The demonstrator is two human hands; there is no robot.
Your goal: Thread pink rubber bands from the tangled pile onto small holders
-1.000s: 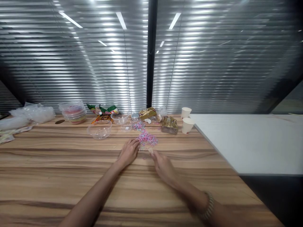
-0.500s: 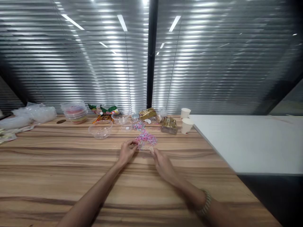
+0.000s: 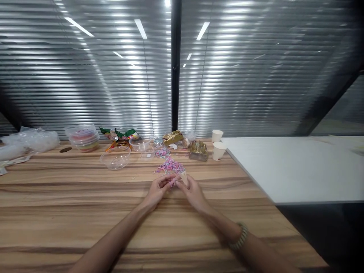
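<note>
A loose pile of small pink, purple and blue rubber bands (image 3: 171, 165) lies on the wooden table (image 3: 85, 212). Just in front of it, my left hand (image 3: 156, 191) pinches a little bunch of pink rubber bands (image 3: 172, 183) between thumb and fingers. My right hand (image 3: 195, 194) meets it there, fingertips closed round a pale cream, flat-looking piece (image 3: 184, 177) whose kind I cannot make out. The right thumb touches the pink bunch. Behind the pile, more bands (image 3: 162, 152) spill beside a small clear container (image 3: 158, 142).
Clear plastic bowls (image 3: 116, 158) and a stack of lidded tubs (image 3: 83, 138) stand to the left, near green snack packets (image 3: 121, 134). Gold packages (image 3: 198, 151) and two paper cups (image 3: 218, 151) are back right. Plastic bags (image 3: 31, 142) lie far left; a white table (image 3: 298, 170) adjoins.
My hands have come together in front of the pile. The left now has pink bands between its fingers, and the right has brought the pale piece closer. The view has shifted slightly.
</note>
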